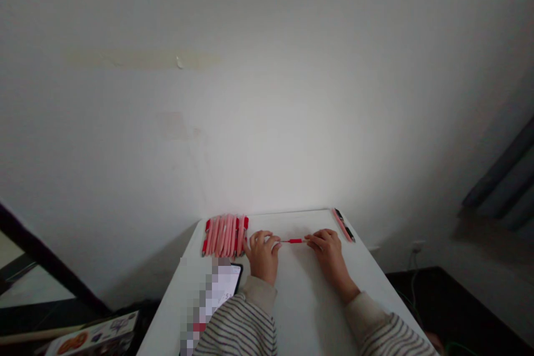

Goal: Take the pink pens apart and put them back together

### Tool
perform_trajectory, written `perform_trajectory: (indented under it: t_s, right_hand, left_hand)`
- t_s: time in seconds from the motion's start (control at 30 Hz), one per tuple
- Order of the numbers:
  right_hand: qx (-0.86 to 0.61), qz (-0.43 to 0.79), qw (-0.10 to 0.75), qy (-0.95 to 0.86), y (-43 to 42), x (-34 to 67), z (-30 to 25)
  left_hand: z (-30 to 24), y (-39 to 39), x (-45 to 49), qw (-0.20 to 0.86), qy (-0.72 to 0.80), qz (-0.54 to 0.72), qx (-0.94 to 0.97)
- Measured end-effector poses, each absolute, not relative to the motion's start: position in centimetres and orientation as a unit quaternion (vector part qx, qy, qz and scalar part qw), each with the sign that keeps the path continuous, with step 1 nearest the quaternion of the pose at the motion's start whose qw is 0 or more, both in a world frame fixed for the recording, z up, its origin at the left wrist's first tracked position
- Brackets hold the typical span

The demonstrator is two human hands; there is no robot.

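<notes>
A thin pen refill (295,241) with a red middle part lies level between my two hands, over the white table. Its narrow end runs to the pinched thumb and finger of my left hand (263,256). At the other, pale end, the fingertips of my right hand (329,256) close on it. Just left of my left hand is a row of pink and red pens (225,235), side by side. Beyond my right hand, near the table's far right corner, a pink pen (341,225) and a black pen (347,224) lie slanted.
The white table (296,311) stands against a pale wall (267,94). A phone (227,283), partly blurred out, lies by my left forearm. On the lower left is a printed box (98,336). A wall socket (418,245) with a cable is at right.
</notes>
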State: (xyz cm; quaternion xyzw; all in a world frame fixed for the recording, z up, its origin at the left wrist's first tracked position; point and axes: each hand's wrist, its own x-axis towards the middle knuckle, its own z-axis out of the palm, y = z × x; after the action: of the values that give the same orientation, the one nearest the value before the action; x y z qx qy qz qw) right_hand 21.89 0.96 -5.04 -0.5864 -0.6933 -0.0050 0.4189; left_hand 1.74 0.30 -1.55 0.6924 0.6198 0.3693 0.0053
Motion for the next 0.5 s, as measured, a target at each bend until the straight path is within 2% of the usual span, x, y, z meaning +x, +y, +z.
perform_trajectory:
  t_s: [0.5]
  right_hand:
    - [-0.583,-0.009,0.424,-0.693,0.93,21.96,-5.14]
  left_hand:
    - [-1.57,0.42,1.52,-0.01,0.64,0.372,0.672]
